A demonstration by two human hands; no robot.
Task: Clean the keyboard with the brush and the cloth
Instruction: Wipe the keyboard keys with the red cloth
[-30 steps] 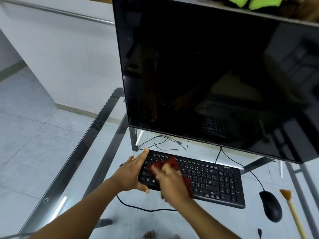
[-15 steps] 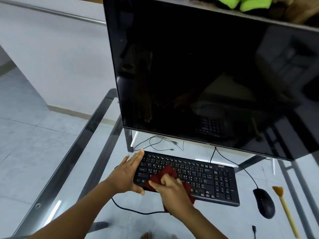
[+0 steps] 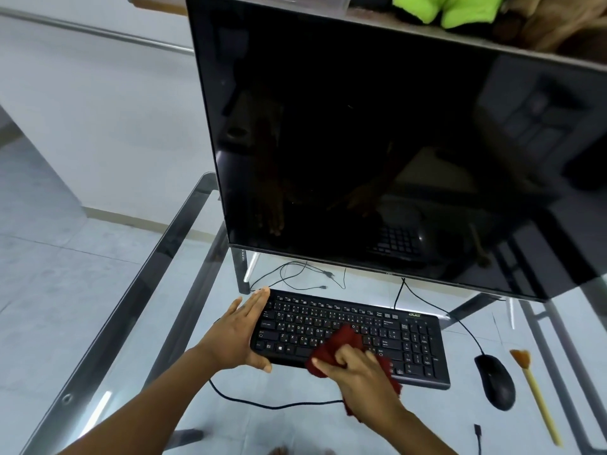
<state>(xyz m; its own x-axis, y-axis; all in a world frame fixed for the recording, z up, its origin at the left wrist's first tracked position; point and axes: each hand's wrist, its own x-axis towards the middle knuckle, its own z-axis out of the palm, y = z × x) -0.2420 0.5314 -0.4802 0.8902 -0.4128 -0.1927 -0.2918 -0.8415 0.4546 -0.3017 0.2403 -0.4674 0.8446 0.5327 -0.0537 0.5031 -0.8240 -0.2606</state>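
A black keyboard [image 3: 410, 339] lies on the glass desk in front of the monitor. My left hand [image 3: 236, 333] clasps its left end, fingers flat along the edge and thumb under the front. My right hand [image 3: 364, 379] is bunched around a dark red cloth [image 3: 338, 346], pressing it on the keys near the middle of the front rows. The brush [image 3: 533, 392], with a pale yellow handle and an orange-brown head, rests on the glass to the right of the mouse, untouched.
A large dark monitor [image 3: 377, 142] stands close behind the keyboard. A black mouse [image 3: 494, 380] sits to the right, its cable running back under the screen. The keyboard cable [image 3: 262, 403] loops along the front. The glass desk's metal frame [image 3: 138, 297] runs down the left.
My right hand has slid the red cloth across the keys from the left part toward the middle. My left hand has stayed on the keyboard's left end.
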